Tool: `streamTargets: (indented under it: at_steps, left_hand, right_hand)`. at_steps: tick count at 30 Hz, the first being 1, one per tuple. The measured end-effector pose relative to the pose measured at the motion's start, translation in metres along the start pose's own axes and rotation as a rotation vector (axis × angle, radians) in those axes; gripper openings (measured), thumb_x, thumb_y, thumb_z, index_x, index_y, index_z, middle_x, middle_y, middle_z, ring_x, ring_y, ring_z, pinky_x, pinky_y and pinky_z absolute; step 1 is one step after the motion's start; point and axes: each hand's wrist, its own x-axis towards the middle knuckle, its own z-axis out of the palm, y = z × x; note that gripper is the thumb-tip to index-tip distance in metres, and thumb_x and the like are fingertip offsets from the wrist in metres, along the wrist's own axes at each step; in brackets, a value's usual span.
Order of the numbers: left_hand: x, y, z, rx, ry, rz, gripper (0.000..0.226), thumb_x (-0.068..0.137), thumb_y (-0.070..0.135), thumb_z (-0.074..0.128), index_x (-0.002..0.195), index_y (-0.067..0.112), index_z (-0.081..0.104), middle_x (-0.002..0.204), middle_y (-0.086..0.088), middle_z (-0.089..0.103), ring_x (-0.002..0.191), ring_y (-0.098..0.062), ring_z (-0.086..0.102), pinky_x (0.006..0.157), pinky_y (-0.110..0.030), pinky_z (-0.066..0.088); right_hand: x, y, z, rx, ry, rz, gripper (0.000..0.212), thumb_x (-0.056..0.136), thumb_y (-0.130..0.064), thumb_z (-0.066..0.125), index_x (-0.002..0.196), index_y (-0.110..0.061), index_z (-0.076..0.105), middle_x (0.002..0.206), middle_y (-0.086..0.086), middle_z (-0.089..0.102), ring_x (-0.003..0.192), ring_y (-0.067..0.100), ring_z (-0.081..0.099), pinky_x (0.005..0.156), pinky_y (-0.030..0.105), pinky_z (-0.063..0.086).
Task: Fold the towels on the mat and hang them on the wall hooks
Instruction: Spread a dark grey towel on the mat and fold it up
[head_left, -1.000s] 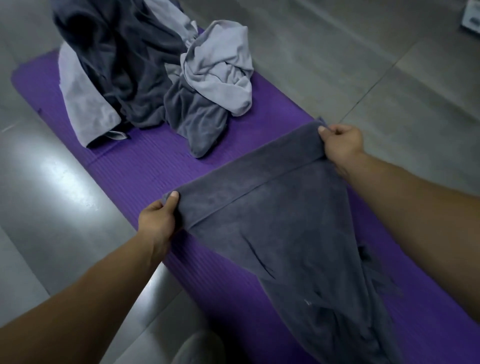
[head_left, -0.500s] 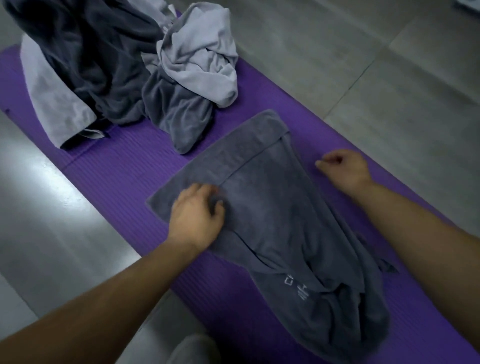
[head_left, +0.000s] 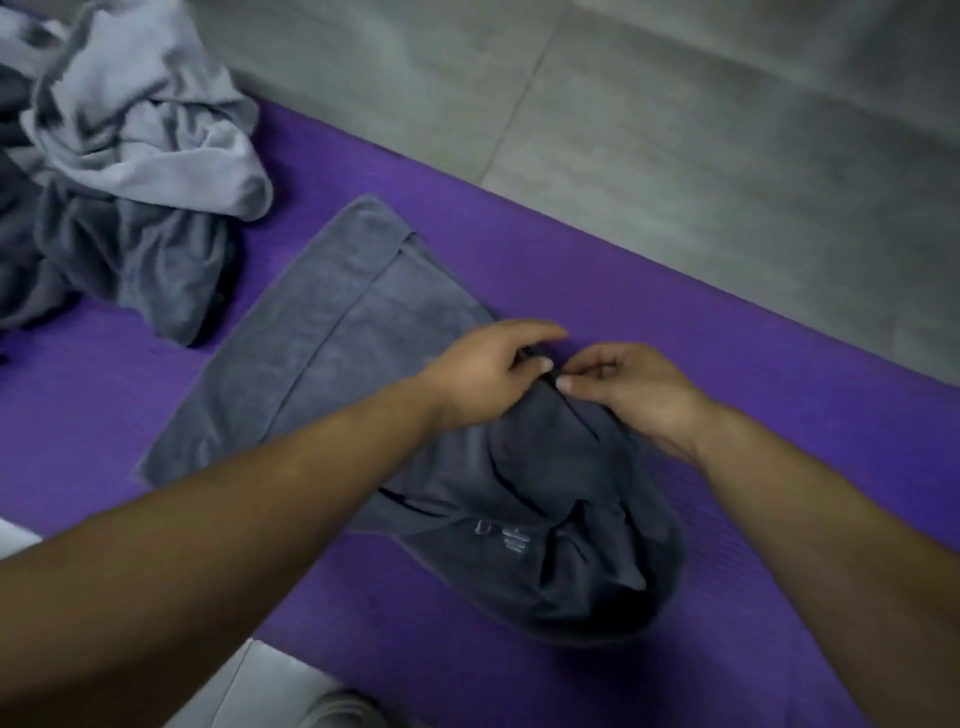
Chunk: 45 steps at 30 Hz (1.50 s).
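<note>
A dark grey towel (head_left: 332, 332) lies on the purple mat (head_left: 727, 374). Its far end is flat with a folded band, and its near end is bunched in a heap (head_left: 582, 561). My left hand (head_left: 483, 374) and my right hand (head_left: 634, 389) meet over the towel's right edge. Both pinch a fold of the cloth between thumb and fingers, almost touching each other. No wall hooks are in view.
A pile of crumpled towels (head_left: 119, 171), light grey over darker grey, sits on the mat at the far left. Grey floor tiles (head_left: 675, 130) run beyond the mat and a pale tile strip (head_left: 249, 691) lies near me. A grey shoe tip (head_left: 343, 712) shows at the bottom.
Both hands let go of the towel's far corners, which now lie flat on the mat. The hands came together at the towel's right edge and pinched it. The view shifted right.
</note>
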Motion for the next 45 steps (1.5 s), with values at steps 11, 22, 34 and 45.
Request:
streamTargets:
  at_steps: [11, 22, 34, 45]
  left_hand:
    - [0.031, 0.02, -0.025, -0.359, 0.176, -0.155, 0.018, 0.092, 0.007, 0.068, 0.082, 0.021, 0.068, 0.07, 0.003, 0.063, 0.052, 0.002, 0.051, 0.056, -0.012, 0.046]
    - [0.002, 0.071, -0.006, -0.003, 0.011, -0.04, 0.03, 0.089, 0.005, 0.07, 0.117, 0.016, 0.067, 0.106, 0.001, 0.07, 0.085, -0.005, 0.068, 0.077, -0.014, 0.049]
    - [-0.024, 0.114, 0.019, -0.317, -0.059, -0.135, 0.009, 0.087, 0.007, 0.074, 0.082, 0.015, 0.073, 0.072, -0.001, 0.068, 0.061, -0.006, 0.055, 0.058, -0.017, 0.045]
    - [-0.034, 0.12, 0.005, -0.36, 0.344, -0.21, 0.013, 0.092, 0.007, 0.069, 0.082, 0.016, 0.069, 0.074, 0.001, 0.066, 0.059, -0.001, 0.058, 0.059, -0.014, 0.05]
  right_hand:
    - [-0.043, 0.002, -0.036, 0.178, -0.068, -0.057, 0.008, 0.092, -0.018, 0.067, 0.093, -0.01, 0.068, 0.081, 0.004, 0.07, 0.071, 0.01, 0.064, 0.063, 0.02, 0.052]
    - [-0.098, 0.035, -0.075, 0.32, -0.182, -0.084, 0.013, 0.084, -0.024, 0.065, 0.091, -0.014, 0.066, 0.085, 0.002, 0.068, 0.078, 0.014, 0.063, 0.07, 0.026, 0.052]
    - [-0.13, 0.031, -0.077, 0.016, -0.155, -0.207, 0.035, 0.085, -0.043, 0.065, 0.081, -0.009, 0.067, 0.07, 0.002, 0.061, 0.065, 0.013, 0.051, 0.063, 0.029, 0.04]
    - [-0.158, 0.022, -0.11, 0.045, -0.345, -0.143, 0.023, 0.091, -0.035, 0.065, 0.079, -0.016, 0.06, 0.074, 0.0, 0.06, 0.068, 0.011, 0.056, 0.063, 0.023, 0.047]
